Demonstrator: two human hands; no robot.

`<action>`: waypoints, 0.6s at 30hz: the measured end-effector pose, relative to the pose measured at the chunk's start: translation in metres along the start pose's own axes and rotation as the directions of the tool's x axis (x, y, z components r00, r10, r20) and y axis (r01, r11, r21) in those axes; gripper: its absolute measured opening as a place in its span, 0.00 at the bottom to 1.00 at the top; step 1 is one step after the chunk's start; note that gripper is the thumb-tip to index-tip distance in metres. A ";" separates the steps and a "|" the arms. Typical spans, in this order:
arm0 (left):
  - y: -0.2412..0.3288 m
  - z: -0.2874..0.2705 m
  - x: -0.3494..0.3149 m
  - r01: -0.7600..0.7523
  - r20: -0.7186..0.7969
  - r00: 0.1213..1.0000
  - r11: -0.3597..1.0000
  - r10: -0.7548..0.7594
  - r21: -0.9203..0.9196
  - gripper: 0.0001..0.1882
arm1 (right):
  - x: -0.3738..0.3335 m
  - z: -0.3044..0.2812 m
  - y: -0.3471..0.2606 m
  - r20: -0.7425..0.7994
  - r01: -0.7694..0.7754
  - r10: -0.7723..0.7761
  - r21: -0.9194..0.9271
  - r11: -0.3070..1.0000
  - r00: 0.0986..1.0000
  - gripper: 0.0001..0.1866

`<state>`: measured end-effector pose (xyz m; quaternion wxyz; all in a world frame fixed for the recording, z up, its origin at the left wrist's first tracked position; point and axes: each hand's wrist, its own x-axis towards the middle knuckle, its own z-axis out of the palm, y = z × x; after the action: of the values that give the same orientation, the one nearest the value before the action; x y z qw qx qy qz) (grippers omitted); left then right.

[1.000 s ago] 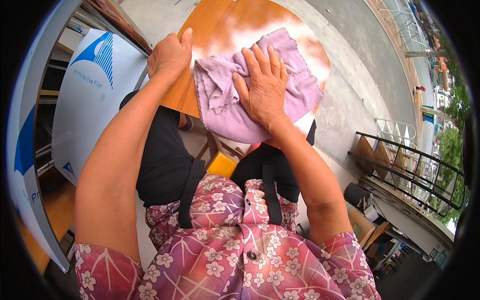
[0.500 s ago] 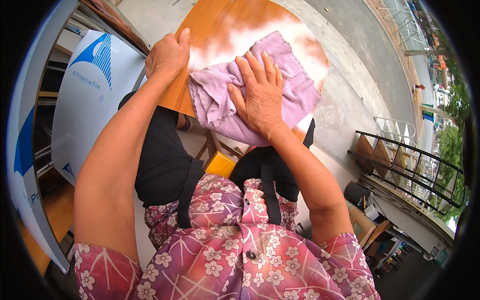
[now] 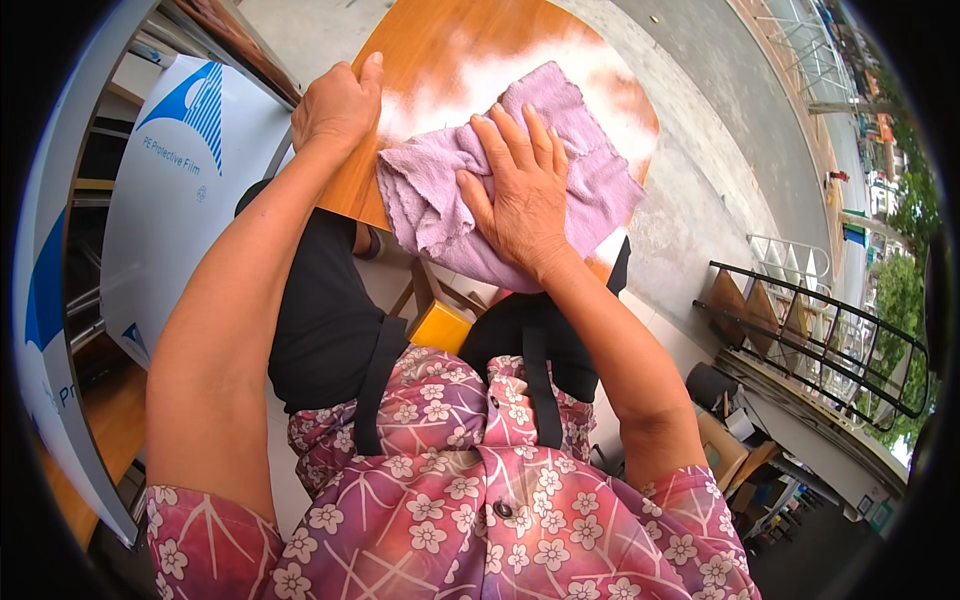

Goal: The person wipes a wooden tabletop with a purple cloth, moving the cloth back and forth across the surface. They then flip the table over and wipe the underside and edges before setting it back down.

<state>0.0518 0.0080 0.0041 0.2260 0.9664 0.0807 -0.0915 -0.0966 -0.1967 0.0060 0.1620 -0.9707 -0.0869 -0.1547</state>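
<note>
- One right hand (image 3: 520,205): spread, palm down on lilac cloth (image 3: 600,150).
- Left hand (image 3: 338,105): curled closed on left edge of wooden board (image 3: 430,55); fingertips hidden.
- Lilac cloth: atop board, beside white patches (image 3: 592,62).
- Black metal frame (image 3: 820,294), right: brown panels (image 3: 762,312) among bars.

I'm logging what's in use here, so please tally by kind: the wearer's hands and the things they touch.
Bare hands: 2 (left hand, right hand)
Crumpled lilac fabric cloth: 1
Flat, rounded, orange-brown wood-grain panel: 1
Total: 4
</note>
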 end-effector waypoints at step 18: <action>-0.005 0.002 0.002 -0.007 -0.010 1.000 1.000 0.007 -0.013 0.37 | 0.028 0.021 -0.002 -0.123 -0.075 0.074 -0.009 0.997 0.990 0.29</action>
<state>0.0529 0.0114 -0.0003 0.2324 0.9656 0.0790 -0.0856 -0.0646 -0.1839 -0.0032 0.1661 -0.9630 -0.0394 -0.2087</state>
